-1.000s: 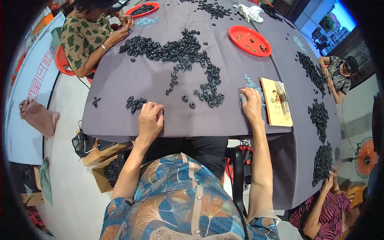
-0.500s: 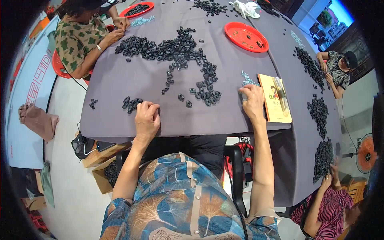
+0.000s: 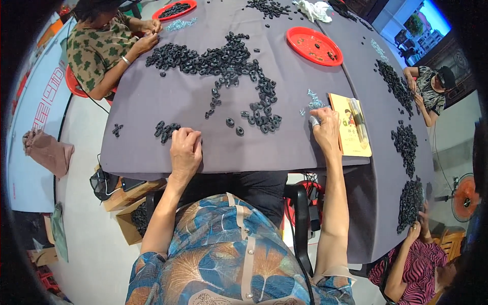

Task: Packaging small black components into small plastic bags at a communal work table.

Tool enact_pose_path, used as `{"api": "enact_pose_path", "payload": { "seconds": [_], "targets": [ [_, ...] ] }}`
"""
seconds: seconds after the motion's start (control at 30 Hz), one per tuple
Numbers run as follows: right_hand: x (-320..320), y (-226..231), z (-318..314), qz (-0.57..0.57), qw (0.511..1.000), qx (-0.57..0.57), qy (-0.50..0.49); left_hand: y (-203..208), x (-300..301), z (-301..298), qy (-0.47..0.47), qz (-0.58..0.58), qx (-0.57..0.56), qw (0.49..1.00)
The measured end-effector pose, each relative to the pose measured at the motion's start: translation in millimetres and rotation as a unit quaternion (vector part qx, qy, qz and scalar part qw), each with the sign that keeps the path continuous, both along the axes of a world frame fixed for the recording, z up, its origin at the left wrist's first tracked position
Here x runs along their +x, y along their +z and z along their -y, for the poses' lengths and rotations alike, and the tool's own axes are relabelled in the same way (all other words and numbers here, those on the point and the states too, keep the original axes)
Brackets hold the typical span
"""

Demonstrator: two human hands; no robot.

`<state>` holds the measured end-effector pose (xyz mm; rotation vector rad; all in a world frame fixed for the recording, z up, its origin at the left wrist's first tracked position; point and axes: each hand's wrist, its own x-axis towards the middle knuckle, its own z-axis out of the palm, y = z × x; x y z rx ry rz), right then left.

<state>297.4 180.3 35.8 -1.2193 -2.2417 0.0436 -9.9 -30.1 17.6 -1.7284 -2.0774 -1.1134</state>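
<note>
My left hand (image 3: 185, 150) rests on the grey cloth near the table's front edge, its fingers curled together; whatever they hold is hidden. Just left of it lies a small cluster of black oval plastic parts (image 3: 165, 132). My right hand (image 3: 328, 129) is bent down beside a yellow booklet (image 3: 352, 129), fingers drawn together at the near edge of a scatter of small silvery screws (image 3: 316, 99). A pale cover (image 3: 314, 121) shows on one of its fingers. Nothing can be made out in its grip. Between and beyond my hands spreads a large pile of black parts (image 3: 203, 61).
A red tray (image 3: 307, 47) with a few bits stands farther back. A clear tube (image 3: 360, 122) lies on the booklet. Co-workers sit at the left (image 3: 104, 53) and right (image 3: 429, 84), handling more black parts. More heaps (image 3: 405, 147) line the right side.
My right hand has shifted slightly right, toward the booklet, and its covered finger now shows beside the screws. My left hand has hardly moved.
</note>
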Motion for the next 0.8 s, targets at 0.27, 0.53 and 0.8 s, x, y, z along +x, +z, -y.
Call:
{"api": "enact_pose_path", "payload": {
  "seconds": [0.27,0.53,0.8],
  "targets": [
    [-21,-3,-5,0.063,0.996,0.041,0.047,1,2,0,0.001,0.002,-0.002,1.0],
    [-17,-12,-16,0.008,0.987,0.067,0.149,0,0,1,-0.002,-0.006,-0.002,1.0],
    [-17,-10,-21,0.018,0.99,-0.012,0.136,7,5,1,0.009,-0.008,0.032,0.999]
  ]
}}
